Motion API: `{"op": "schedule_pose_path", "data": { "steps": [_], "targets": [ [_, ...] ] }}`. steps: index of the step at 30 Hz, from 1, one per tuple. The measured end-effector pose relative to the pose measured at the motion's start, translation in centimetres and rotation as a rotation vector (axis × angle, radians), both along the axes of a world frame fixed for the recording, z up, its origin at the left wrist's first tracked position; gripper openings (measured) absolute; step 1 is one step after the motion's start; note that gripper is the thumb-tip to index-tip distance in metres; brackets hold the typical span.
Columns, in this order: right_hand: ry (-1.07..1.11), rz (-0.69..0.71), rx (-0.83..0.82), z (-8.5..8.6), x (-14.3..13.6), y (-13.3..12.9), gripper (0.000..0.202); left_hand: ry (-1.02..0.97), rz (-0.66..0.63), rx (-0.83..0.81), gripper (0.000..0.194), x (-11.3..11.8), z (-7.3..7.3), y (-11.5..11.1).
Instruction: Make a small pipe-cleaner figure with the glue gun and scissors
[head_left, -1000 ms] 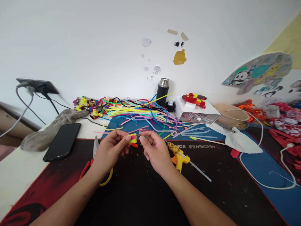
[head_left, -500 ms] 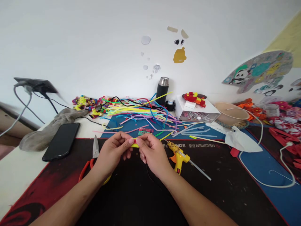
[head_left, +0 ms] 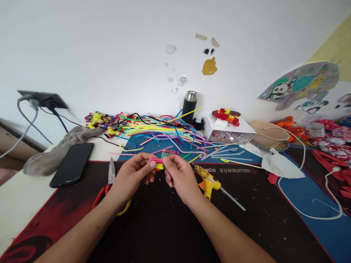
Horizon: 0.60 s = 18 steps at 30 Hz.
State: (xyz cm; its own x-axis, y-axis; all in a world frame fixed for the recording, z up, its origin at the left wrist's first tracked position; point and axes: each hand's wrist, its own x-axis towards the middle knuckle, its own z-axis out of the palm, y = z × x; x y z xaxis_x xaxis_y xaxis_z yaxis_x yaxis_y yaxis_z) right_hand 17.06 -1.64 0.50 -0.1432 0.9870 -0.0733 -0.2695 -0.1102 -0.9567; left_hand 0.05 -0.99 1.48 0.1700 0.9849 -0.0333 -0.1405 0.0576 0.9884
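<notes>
Above the dark mat, a small bundle of pipe cleaners (head_left: 159,166) is pinched between my two hands. Pink shows along its top, with yellow, green and a bit of orange below. My left hand (head_left: 137,171) has thumb and fingers closed on its left end. The right end is gripped by my right hand (head_left: 177,171), whose fingers partly cover it. Red-handled scissors (head_left: 111,172) lie by my left wrist, partly hidden by the forearm. Right of my right hand lies a yellow glue gun (head_left: 210,184) with a clear glue stick in its back.
A heap of colourful pipe cleaners (head_left: 161,128) spreads along the wall, beside small finished figures (head_left: 97,118). A black phone (head_left: 71,165) lies at left. Farther back stand a thermos (head_left: 189,107) and a white box (head_left: 230,129). A white cable (head_left: 309,216) loops at right.
The bundle has turned in my fingers: red and yellow faced up before, and now pink is on top. My right hand has shifted slightly right, while the left has barely moved.
</notes>
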Motion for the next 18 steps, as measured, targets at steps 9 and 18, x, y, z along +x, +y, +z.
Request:
{"op": "schedule_pose_path", "data": {
  "steps": [9,18],
  "targets": [
    [-0.208,-0.05,0.19,0.6,0.2,-0.7,0.034,-0.088,0.001,-0.054,0.047,-0.1,0.4,0.2],
    [-0.436,-0.131,0.323,0.3,0.0,-1.1,0.023,-0.16,-0.056,-0.016,0.048,0.0,0.2,0.0]
  ]
}}
